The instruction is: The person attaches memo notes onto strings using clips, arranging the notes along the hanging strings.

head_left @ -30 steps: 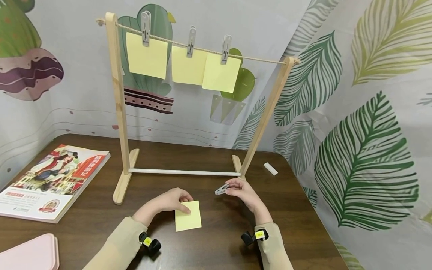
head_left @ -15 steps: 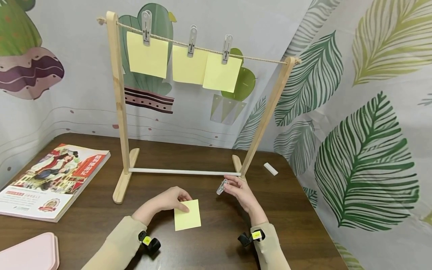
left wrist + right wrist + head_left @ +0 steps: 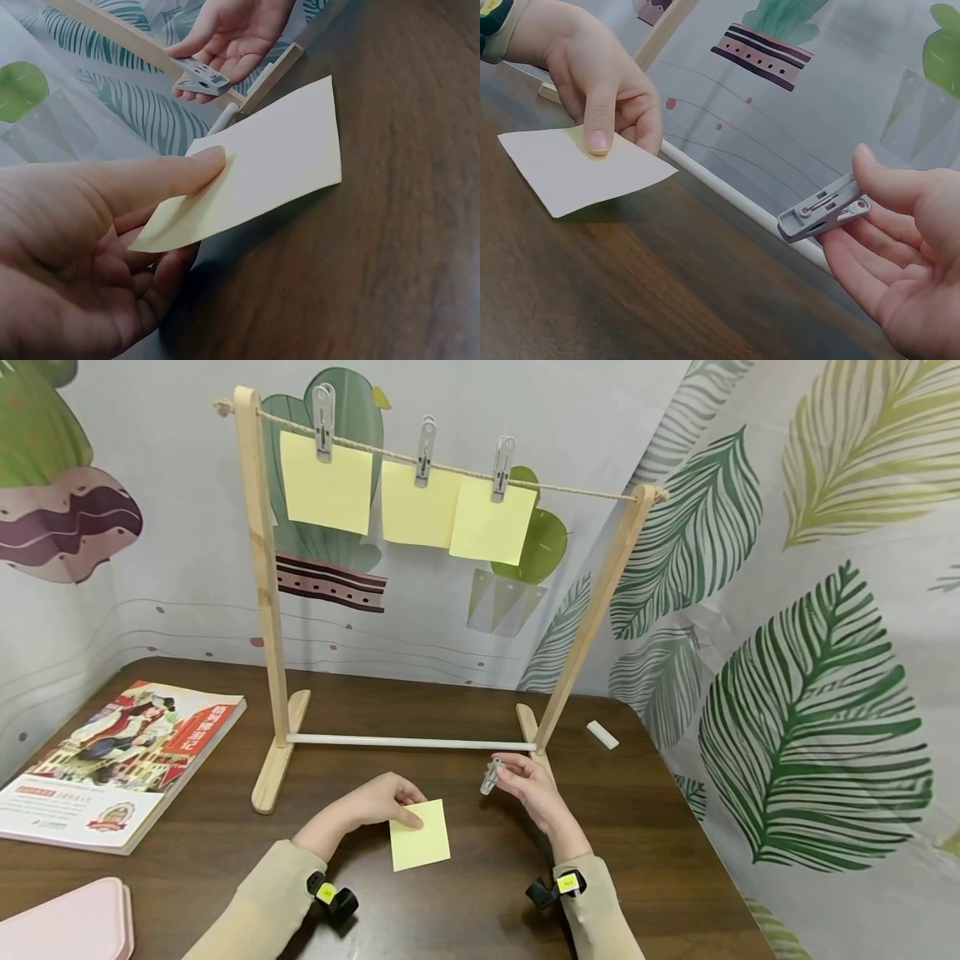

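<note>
A yellow sticky note (image 3: pixel 422 842) is pinched in my left hand (image 3: pixel 378 802), the thumb on top and the fingers underneath. In the left wrist view the note (image 3: pixel 277 154) tilts over the dark table. My right hand (image 3: pixel 532 789) holds a grey clothespin (image 3: pixel 491 776) by its handle end, between thumb and fingers. The right wrist view shows this clothespin (image 3: pixel 817 210) with its gripping end toward the left hand. Behind both hands stands a wooden frame (image 3: pixel 264 568) with a rope (image 3: pixel 577 492) across its top. Three yellow notes (image 3: pixel 326 485) hang there from grey clothespins (image 3: pixel 425 452).
A white rod (image 3: pixel 412 742) joins the frame's feet, close behind the hands. On the left lie a magazine (image 3: pixel 127 752) and a pink case (image 3: pixel 67 922). A small white block (image 3: pixel 602 735) lies at the right of the table (image 3: pixel 660 843), near its edge.
My right hand has moved slightly left, and the clothespin in it has turned from nearly level to steeper. The left hand and its sticky note have shifted only a little.
</note>
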Motion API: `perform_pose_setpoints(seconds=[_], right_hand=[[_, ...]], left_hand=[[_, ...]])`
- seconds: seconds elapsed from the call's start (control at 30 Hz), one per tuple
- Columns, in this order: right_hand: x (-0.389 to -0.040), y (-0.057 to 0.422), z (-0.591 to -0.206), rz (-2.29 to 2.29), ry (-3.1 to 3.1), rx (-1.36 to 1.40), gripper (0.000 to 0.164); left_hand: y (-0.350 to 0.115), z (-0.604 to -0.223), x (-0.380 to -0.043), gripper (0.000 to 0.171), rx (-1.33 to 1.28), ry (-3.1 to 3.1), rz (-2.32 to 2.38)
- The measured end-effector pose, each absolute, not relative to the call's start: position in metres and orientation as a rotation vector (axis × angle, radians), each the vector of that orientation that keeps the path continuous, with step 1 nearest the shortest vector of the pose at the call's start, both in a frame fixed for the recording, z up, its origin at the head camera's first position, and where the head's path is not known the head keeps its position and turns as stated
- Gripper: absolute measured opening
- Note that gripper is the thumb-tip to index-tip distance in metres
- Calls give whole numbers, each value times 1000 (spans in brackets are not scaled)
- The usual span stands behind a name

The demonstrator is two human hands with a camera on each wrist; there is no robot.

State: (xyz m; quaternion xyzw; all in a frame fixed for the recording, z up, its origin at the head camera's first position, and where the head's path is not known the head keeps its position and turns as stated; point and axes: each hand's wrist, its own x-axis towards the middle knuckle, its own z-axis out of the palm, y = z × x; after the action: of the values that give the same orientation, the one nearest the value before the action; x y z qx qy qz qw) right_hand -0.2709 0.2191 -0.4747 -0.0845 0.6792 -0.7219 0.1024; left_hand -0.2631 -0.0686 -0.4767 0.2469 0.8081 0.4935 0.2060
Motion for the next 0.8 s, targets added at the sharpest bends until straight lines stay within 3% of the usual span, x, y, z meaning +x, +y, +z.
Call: perform_pose_setpoints(seconds=[0.8], right_hand=[[-263,195,-463,-2328,1995,-84,36]], left_hand=[[-70,-472,-266,30,507,2188,1501]])
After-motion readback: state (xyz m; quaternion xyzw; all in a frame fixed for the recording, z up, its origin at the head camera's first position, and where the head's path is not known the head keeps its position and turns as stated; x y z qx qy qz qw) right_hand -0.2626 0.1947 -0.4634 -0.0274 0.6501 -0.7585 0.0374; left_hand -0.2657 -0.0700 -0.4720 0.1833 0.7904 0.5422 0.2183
